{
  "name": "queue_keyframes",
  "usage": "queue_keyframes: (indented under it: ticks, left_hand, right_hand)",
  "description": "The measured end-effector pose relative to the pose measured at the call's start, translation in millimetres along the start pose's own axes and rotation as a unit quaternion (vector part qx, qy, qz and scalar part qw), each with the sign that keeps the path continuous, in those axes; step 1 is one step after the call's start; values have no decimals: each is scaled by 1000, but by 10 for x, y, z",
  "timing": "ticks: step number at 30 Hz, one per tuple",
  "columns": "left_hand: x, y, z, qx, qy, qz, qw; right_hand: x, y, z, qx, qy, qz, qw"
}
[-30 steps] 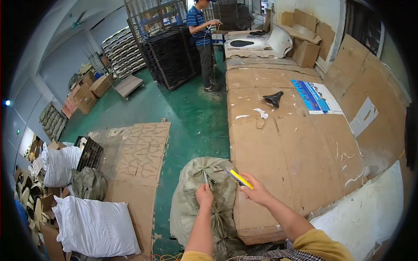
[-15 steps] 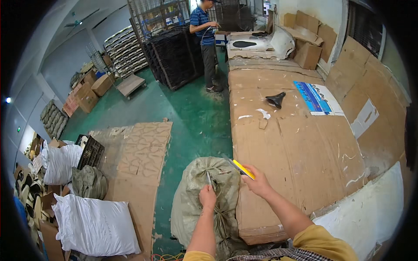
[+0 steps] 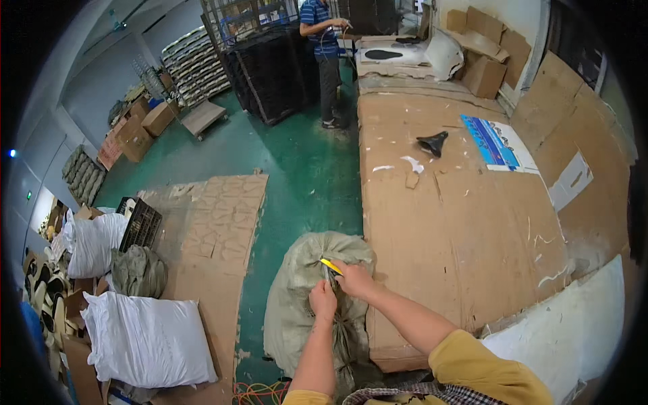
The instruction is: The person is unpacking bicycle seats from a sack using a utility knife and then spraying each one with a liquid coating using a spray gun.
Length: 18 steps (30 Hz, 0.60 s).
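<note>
Big woven sack (image 3: pixel 287 307) is on the floor right beside the cardboard-covered bench (image 3: pixel 439 270), its top gathered into a puckered knot. Right hand (image 3: pixel 354 280) is wrapped round a yellow cutter (image 3: pixel 331 266) up at that gather; left hand (image 3: pixel 322 301) is just below, fingers closed on a pale strip (image 3: pixel 327 275), can't tell if it's a tie or part of the sack. Blade's too small/blurred to make out tbh. Risk imo: hands are v. close, so if the strip gives suddenly or the edge skids on slick weave, left fingers could get nicked. Too deep a cut might also rip the sack & spill whatever's inside. Material-wise: sack's a dull grey-green, wrinkly & bulgy; bench top's flat brown cardboard, scuffed, w/ paper scraps plus a black saddle-shaped piece (image 3: pixel 432 143). Further out, a plump, smooth white bag (image 3: pixel 152 341) on the left, a gridded black plastic crate (image 3: pixel 140 223), and a co-worker (image 3: pixel 324 40) in blue stripes.
</note>
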<state>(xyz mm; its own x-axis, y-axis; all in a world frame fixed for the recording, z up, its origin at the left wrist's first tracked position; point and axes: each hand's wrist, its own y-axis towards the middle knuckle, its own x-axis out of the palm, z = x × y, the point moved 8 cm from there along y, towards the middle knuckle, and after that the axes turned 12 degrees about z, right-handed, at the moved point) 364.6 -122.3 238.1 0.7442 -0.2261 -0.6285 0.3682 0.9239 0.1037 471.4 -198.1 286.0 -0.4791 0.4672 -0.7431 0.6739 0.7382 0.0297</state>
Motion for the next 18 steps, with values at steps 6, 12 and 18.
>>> queue_keyframes:
  ticks: [6, 12, 18]
  left_hand:
    - [-109, 69, -45, 13, -31, -12, 999]
    - [-177, -716, -626, -44, 7, -65, 997]
    - [-455, -1037, -1167, -226, -194, 16, 954]
  right_hand:
    - [112, -250, 535, 52, 54, -18, 997]
    - [-169, -736, 802, 45, 40, -57, 997]
    - [-238, -655, 193, -70, 174, 10, 982]
